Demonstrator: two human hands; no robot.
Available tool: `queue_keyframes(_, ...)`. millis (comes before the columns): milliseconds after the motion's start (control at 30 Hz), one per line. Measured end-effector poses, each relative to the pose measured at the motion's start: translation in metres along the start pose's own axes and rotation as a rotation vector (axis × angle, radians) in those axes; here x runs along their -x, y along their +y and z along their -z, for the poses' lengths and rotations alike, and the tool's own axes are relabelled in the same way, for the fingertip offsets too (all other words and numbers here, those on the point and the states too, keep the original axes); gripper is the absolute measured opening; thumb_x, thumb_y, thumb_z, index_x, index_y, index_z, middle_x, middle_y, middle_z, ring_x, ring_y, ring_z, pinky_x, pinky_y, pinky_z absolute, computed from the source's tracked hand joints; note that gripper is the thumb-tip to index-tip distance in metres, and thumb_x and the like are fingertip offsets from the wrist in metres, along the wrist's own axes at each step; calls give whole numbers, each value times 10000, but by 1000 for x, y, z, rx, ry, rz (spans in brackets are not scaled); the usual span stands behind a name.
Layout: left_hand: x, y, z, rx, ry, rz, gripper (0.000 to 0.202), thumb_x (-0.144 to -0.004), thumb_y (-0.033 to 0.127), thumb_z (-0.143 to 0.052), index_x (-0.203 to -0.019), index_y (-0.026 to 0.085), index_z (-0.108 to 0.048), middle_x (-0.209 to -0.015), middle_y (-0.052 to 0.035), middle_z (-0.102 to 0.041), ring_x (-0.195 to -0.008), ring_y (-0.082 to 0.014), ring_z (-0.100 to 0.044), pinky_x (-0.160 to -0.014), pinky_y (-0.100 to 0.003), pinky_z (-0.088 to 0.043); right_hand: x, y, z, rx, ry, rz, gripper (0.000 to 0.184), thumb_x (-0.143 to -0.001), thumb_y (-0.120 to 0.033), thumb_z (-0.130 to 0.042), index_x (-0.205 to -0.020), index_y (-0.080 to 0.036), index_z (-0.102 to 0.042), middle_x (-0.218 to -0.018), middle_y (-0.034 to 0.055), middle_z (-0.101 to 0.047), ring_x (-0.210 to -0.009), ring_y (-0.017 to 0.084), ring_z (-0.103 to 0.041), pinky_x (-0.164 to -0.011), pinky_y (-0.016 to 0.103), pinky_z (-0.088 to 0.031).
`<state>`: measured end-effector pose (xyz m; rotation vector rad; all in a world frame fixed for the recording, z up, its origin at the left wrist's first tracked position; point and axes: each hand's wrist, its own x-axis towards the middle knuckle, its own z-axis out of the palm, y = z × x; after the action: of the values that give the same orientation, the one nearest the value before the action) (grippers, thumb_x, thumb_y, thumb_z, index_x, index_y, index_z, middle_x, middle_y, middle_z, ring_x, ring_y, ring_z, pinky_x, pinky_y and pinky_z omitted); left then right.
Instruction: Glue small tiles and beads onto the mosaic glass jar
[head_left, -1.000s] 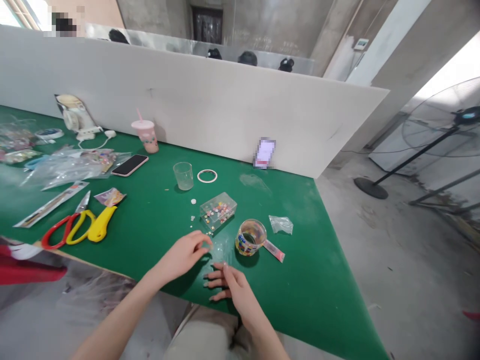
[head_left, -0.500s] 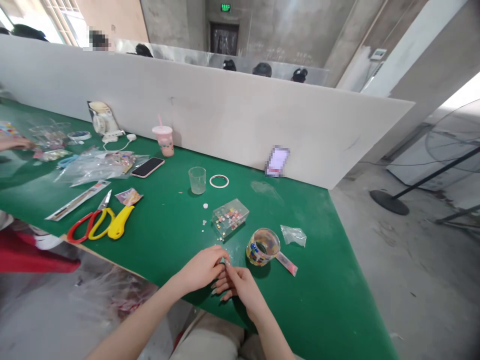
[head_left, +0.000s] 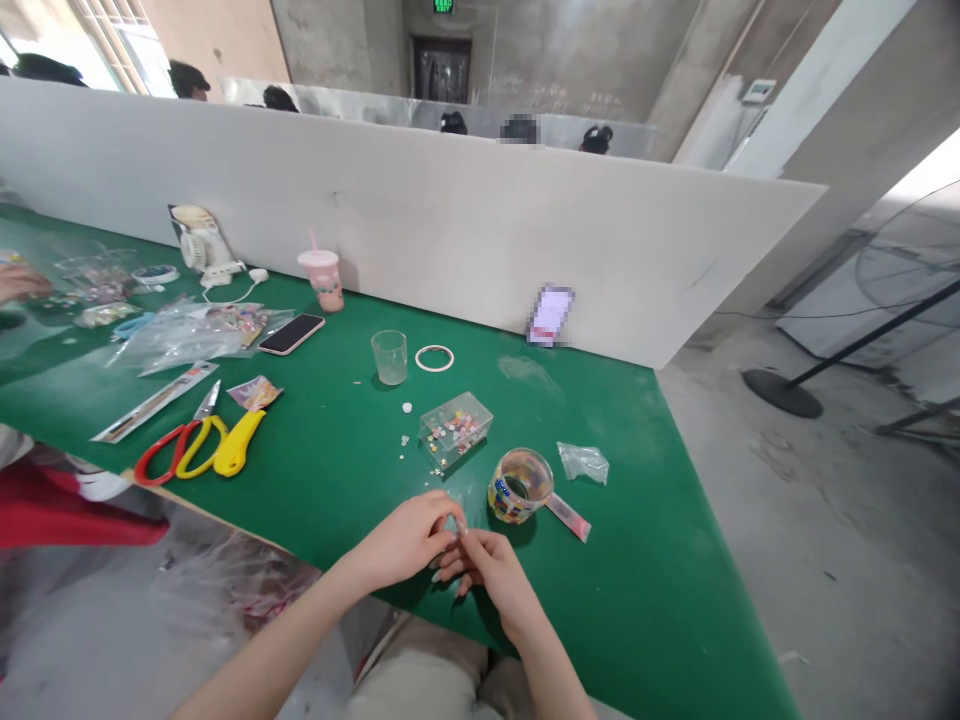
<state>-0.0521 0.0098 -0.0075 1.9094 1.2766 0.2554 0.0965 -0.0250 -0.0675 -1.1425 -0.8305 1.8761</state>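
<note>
Pinching together just above the worktop's (head_left: 337, 480) near edge, the left hand (head_left: 405, 540) and right hand (head_left: 491, 572) met fingertip to fingertip, each grip pressed onto a bit (head_left: 458, 521) too small to identify. Just beyond them stood the cup (head_left: 520, 487), its wall already banded with coloured pieces, so the decorating looked well advanced, though the far side was hidden. The clear box (head_left: 456, 430) behind it held plenty of pieces, a few loose ones (head_left: 406, 440) lay beside it, and a plain cup (head_left: 389, 357) farther back stood bare.
</note>
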Motion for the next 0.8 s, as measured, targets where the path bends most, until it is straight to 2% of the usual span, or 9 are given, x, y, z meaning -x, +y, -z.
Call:
queue_keyframes(233,3,11,-7,46,-26,12,237,-870,286,-497,-989,191,-678,-721,20,-485,-659,-141,-455,-616,-249,-338,7,-4,12,-18,-2,13,723,-534,-791,-688,-731,-95,-671,-659,105,-714,-501,121,-650,-415,162,-420)
queue_keyframes(400,2,14,-11,94,-66,23,326,-883,353,-515,-1154,216,-631,-660,51,-450,-606,-130,-430,-585,-240,-336,18,-10,22,-17,-18,26,694,-565,-768,-699,-729,-94,-692,-677,111,-721,-517,108,-648,-425,146,-413)
queue_keyframes(533,-2,12,-18,125,-56,-12,372,-882,414,-532,-1196,239,-628,-732,32,-498,-659,-135,-466,-626,-242,-373,27,-10,31,-4,-11,26,653,-602,-721,-721,-782,-94,-716,-710,123,-730,-558,122,-666,-440,152,-420)
queue_keyframes(600,-6,12,-26,191,1,-72,370,-888,428,-517,-1177,244,-657,-808,6,-521,-699,-140,-493,-669,-251,-406,29,-8,36,17,12,38,648,-622,-711,-715,-811,-91,-728,-721,131,-732,-578,138,-673,-451,169,-433)
queue_keyframes(667,-10,12,-38,307,112,-111,347,-871,442,-525,-1072,228,-710,-871,-21,-522,-729,-145,-516,-688,-259,-434,30,-5,41,56,65,78,671,-648,-725,-681,-862,-92,-740,-739,136,-736,-594,156,-675,-463,196,-451)
queue_keyframes(733,-14,14,-52,407,236,-98,361,-854,484,-524,-940,195,-724,-918,-44,-518,-763,-157,-533,-688,-265,-451,31,-2,44,118,145,143,696,-677,-738,-641,-932,-99,-746,-750,134,-739,-610,181,-676,-469,228,-466)
queue_keyframes(800,-18,18,-67,456,334,-61,397,-866,516,-482,-887,176,-686,-940,-58,-521,-801,-169,-540,-709,-274,-461,33,2,47,200,236,220,673,-725,-721,-607,-981,-115,-750,-763,132,-744,-635,211,-680,-506,275,-498)
